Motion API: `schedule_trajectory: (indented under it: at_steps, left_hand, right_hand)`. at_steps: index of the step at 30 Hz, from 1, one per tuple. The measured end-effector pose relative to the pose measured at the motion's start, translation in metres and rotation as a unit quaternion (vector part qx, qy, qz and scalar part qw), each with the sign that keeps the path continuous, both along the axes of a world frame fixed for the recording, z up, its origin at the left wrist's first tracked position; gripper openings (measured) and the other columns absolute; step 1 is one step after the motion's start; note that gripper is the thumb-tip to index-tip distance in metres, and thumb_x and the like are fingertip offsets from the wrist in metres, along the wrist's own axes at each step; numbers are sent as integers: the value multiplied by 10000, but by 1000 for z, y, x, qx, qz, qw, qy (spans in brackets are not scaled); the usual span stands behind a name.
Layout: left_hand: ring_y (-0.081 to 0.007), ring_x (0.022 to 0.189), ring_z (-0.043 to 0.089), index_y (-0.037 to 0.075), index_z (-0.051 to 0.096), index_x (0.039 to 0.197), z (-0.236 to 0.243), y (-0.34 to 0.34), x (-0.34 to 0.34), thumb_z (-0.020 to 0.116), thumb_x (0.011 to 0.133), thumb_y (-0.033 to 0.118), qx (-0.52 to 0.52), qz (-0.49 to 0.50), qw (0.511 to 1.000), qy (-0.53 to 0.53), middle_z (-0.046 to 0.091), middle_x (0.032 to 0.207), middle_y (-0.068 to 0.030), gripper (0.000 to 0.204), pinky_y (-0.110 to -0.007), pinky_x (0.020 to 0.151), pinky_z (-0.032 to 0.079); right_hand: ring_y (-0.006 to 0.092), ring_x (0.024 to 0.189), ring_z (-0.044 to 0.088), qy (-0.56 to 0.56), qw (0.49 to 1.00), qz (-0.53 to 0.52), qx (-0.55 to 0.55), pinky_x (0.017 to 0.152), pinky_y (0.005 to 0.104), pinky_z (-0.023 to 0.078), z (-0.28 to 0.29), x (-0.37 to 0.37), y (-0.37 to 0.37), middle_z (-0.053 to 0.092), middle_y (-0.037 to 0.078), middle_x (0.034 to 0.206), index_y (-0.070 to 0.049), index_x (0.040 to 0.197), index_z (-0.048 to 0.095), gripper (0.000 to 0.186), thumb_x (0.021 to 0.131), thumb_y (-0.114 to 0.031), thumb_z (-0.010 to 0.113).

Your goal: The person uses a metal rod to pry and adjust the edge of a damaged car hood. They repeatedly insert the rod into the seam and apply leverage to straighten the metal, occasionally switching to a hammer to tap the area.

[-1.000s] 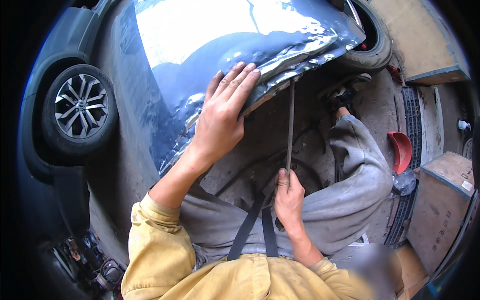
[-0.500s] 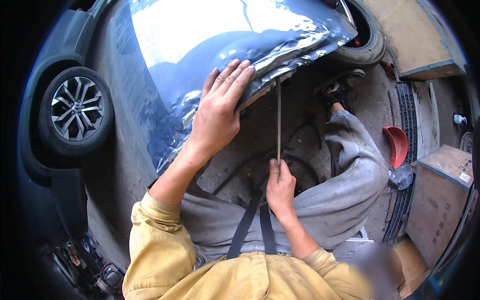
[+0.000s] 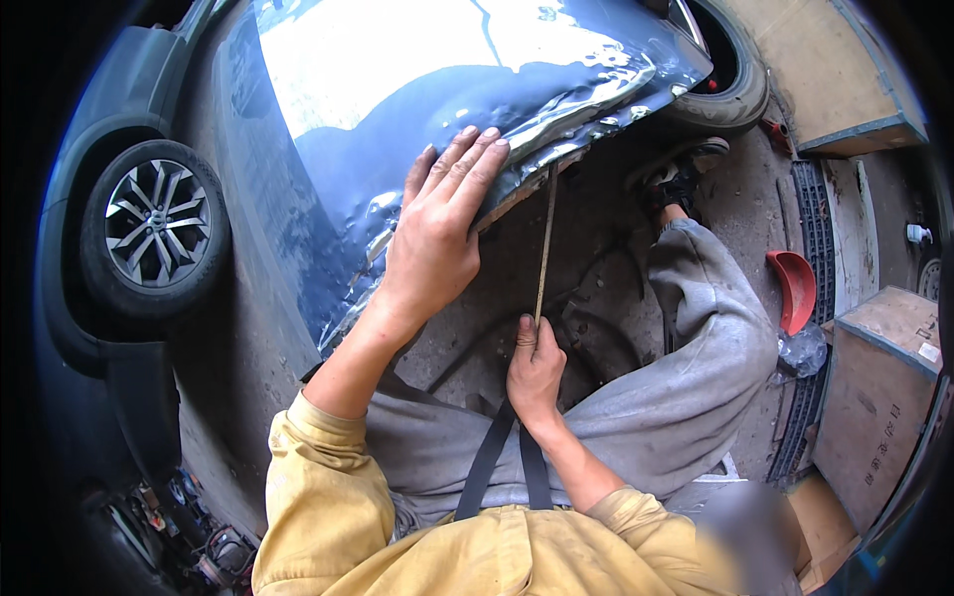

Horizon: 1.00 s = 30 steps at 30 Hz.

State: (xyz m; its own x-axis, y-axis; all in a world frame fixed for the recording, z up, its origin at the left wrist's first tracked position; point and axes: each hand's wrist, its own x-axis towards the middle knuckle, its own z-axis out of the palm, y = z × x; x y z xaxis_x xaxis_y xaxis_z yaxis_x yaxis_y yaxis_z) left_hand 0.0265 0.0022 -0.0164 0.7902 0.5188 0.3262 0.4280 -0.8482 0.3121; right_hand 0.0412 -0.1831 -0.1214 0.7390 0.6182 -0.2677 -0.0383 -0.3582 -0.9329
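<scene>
A dented, glossy blue car body panel [image 3: 328,199] lies across the upper middle, its near edge creased and crumpled. My left hand [image 3: 434,238] rests flat on that panel beside the crease, fingers stretched forward and slightly apart. Below the edge, my right hand [image 3: 537,372] is closed around the lower end of a thin metal rod [image 3: 546,243]. The rod rises with a slight tilt to the right, and its upper end goes out of sight under the panel's edge.
A parked car with a dark-tyred wheel [image 3: 157,214] stands at left. A tyre [image 3: 730,104] lies beyond the panel's right end. At right are wooden crates [image 3: 874,397], a red curved piece [image 3: 793,291] and a plastic bag [image 3: 802,350]. Tools [image 3: 214,536] lie lower left.
My right hand has moved a little left, so the rod now leans instead of standing nearly straight. My left hand stays on the same part of the panel.
</scene>
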Motion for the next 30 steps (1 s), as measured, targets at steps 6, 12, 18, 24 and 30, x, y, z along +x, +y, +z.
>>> schedule_trajectory:
  at_steps: [6, 12, 18, 24, 30]
  left_hand:
    - [-299, 1419, 439, 64, 516, 1426, 1, 2, -2, 506, 743, -166, -13, -8, 1000, -5, 535, 1464, -125, 720, -498, 1193, 269]
    - [-313, 1413, 444, 54, 523, 1416, 5, 0, -1, 473, 721, -185, -28, -12, 999, -16, 538, 1457, -144, 737, -512, 1192, 268]
    - [-322, 1401, 455, 42, 539, 1393, 2, 0, -1, 470, 725, -182, -32, -9, 999, -29, 557, 1431, -159, 708, -494, 1185, 293]
    - [-345, 1393, 455, 34, 533, 1392, 6, -1, 2, 489, 726, -173, -57, -16, 996, -62, 555, 1422, -177, 698, -475, 1185, 304]
    - [-387, 1414, 410, 28, 506, 1413, 42, -8, -31, 622, 785, -57, -128, -59, 990, 24, 503, 1465, -187, 645, -471, 1174, 319]
  right_hand:
    - [400, 496, 503, -55, 996, -54, 38, 472, 430, 361, -34, -14, 15, 466, 212, 579, -9, 819, 512, 351, 1059, -265, 516]
    - [482, 585, 540, -91, 990, -80, 76, 475, 450, 369, -52, -18, 27, 485, 237, 604, -13, 823, 504, 321, 1052, -239, 522]
    - [468, 559, 507, -109, 987, -88, 82, 473, 438, 365, -59, -20, 32, 475, 227, 600, -15, 822, 500, 343, 1057, -264, 515]
    - [194, 464, 465, 62, 997, -13, 40, 462, 364, 351, -5, -20, 4, 451, 72, 566, -16, 814, 500, 436, 1064, -372, 509]
    - [143, 550, 460, 86, 996, -19, 34, 517, 339, 374, -5, -25, 7, 466, 65, 592, -9, 822, 520, 439, 1066, -373, 507]
